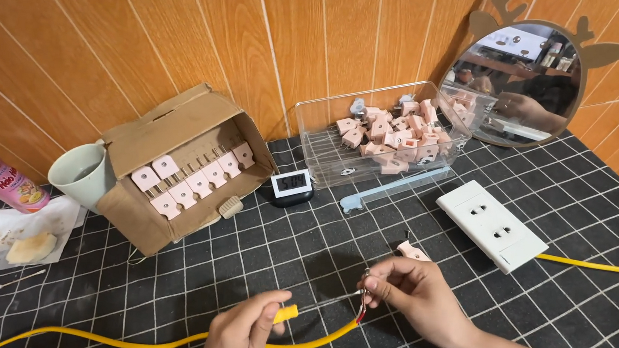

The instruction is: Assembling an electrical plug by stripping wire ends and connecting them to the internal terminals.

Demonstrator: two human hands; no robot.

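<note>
Gripping the yellow cable (157, 342) near its cut end, the left hand (242, 335) has its fingers curled shut around the sheath, with a short yellow offcut of sheath (285, 314) poking out past the thumb. Moving right along the cable, it arcs up from the left hand to the right hand (413, 291), which pinches the bared wire ends (363, 300) between fingertips, nearly closed, the other fingers loosely bent.

The cable's long axis runs low and nearly level from the left of the left hand, then bends upward so the stripped tip points up and slightly right, toward the pink plug piece (412, 250) lying just beyond the right hand on the black grid mat (304, 234).

Risks as I see them: the thin strands could fray or snap if the right fingertips twist too hard, and a loose left grip would let the springy cable swing the tip aside. The pink plug piece is small and light; a nudge from the right knuckles could skid it away. Farther right of that hand, the white socket plate (491, 225) trails its own yellow lead (603, 266), well apart.
</note>
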